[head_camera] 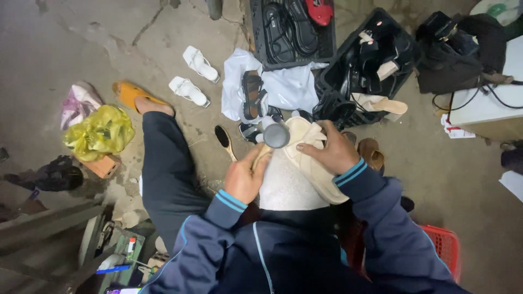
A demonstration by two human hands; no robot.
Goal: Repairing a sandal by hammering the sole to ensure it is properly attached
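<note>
**Hammer over a shoe held on the lap**

The left hand (pixel 243 178) is closed around a hammer (pixel 275 135), its round head just above a cream shoe (pixel 310 147). The right hand (pixel 331 148) presses flat on the shoe, fingers spread, pinning it against a white cloth (pixel 286 185) across the lap. This looks like the tapping step of a shoe repair; the next blow calls for a steady shoe and right fingers kept away from the head.

On the floor ahead lie a brush (pixel 224 141), white sandals (pixel 193 77), a dark sandal (pixel 251 95) on a white bag (pixel 291 87) and two black crates (pixel 327 51) of shoes. Nothing blocks the hammer's path.
</note>
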